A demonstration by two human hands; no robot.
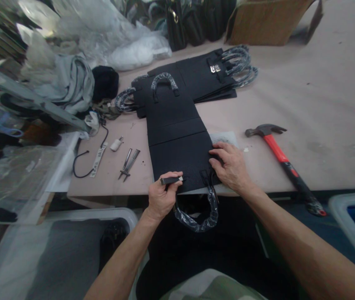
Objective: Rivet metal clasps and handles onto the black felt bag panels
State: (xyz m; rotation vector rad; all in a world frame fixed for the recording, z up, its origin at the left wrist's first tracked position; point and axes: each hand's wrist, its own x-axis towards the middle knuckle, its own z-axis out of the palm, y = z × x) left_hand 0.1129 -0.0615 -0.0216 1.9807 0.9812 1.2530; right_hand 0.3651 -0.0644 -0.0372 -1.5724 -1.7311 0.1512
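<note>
A long black bag panel (177, 146) lies flat on the table, one wrapped handle (164, 79) at its far end and another wrapped handle (197, 227) hanging over the table's front edge. My left hand (164, 196) is closed on a small dark tool with a pale tip, held over the panel's near left corner. Bent fingers of my right hand (229, 166) rest on the panel's near right edge, beside the handle tab; whether they pinch anything is hidden. Part of a pale slab (225, 138) shows from under the panel.
A red-handled hammer (279, 150) lies at the right. Metal tools (129, 164), a white bottle (116, 143) and a corded tag (98, 160) are at the left. Behind are stacked black panels (202, 77), plastic bags (133, 46) and a cardboard box (268, 23). Bins flank the front edge.
</note>
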